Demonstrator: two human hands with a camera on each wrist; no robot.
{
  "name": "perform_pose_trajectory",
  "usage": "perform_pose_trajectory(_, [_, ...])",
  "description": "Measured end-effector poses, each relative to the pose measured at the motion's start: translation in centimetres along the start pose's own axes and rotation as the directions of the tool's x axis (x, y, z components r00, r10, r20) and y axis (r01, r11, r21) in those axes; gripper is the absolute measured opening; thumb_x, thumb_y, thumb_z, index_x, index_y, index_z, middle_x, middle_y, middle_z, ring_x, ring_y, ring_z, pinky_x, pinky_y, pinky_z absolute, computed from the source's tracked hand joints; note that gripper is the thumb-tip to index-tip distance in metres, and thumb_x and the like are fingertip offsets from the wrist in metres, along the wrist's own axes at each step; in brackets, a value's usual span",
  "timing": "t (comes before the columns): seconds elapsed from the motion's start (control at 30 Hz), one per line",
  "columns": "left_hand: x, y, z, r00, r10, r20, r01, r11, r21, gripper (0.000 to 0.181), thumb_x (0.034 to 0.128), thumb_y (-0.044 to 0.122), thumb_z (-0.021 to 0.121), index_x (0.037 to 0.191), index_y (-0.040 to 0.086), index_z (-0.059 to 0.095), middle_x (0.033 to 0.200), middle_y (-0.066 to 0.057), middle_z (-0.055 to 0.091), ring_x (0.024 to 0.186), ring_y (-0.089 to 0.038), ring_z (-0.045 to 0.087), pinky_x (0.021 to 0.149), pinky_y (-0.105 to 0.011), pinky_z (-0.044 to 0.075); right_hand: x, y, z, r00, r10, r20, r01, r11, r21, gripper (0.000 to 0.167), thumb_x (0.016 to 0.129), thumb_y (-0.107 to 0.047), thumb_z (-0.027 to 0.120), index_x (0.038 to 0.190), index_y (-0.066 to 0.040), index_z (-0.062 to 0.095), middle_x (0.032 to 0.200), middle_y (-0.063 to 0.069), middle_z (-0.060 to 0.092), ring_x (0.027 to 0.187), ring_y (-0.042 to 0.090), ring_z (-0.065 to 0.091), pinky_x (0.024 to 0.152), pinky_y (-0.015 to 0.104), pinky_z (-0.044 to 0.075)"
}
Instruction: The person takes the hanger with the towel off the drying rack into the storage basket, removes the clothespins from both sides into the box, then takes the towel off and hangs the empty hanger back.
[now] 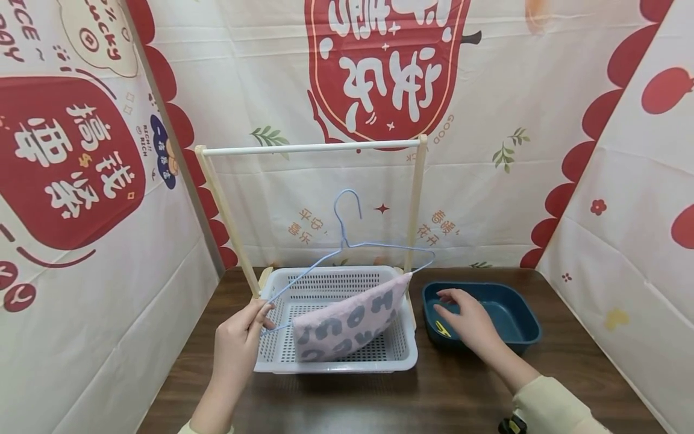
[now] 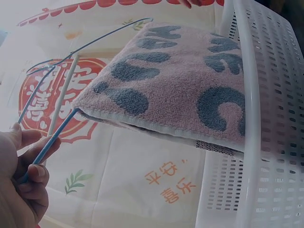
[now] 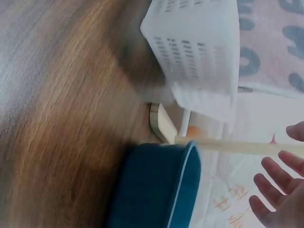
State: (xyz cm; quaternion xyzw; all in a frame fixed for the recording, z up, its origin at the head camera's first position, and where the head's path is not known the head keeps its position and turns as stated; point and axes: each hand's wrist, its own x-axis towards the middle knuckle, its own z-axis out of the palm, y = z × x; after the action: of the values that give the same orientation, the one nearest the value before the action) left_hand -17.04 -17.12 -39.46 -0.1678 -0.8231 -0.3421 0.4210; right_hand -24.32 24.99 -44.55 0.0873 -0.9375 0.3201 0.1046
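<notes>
A blue wire clothes hanger is gripped at its left end by my left hand. Over its bottom bar hangs a folded pink towel with grey letter shapes, tilted so that its right side is higher. The towel's lower part hangs inside the white perforated basket. In the left wrist view the fingers of my left hand curl round the hanger's end. My right hand is held over the left part of a dark blue basin, its fingers spread and holding nothing.
Behind the basket stands a small rack with wooden posts and a white crossbar. All of it sits on a dark wooden table. Printed cloth walls enclose the back and both sides.
</notes>
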Motion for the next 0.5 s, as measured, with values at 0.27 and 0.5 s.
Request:
perform_pose_trajectory(0.27, [0.4,0.8,-0.3,0.999,0.051,0.007,-0.051,0.999,-0.003,0.016,0.0826,-0.007,0.071,0.090,0.006,0.072,0.065,0.006,0.063,0.060,-0.007,0.057,0.054,-0.019,0.040,-0.8,-3.1,0.3,0.972,-0.215,-0.098,0.207,0.975,-0.087,0.035,0.089,-0.021,0.073,0.118,-0.004,0.064,0.112,0.010,0.065,0.107,0.030,0.057,0.089,0.055,0.045])
perform_pose_trajectory(0.5, [0.6,1.5,-0.3,0.998,0.056,0.021,-0.056,0.998,-0.017,0.017,0.0837,-0.009,0.069,0.090,0.006,0.071,0.064,0.006,0.062,0.058,-0.005,0.052,0.050,-0.016,0.035,-1.4,-5.8,0.3,0.862,-0.465,-0.201,0.442,0.884,-0.149,0.035,0.081,-0.017,0.079,0.111,-0.007,0.066,0.108,0.006,0.065,0.102,0.026,0.058,0.090,0.053,0.043])
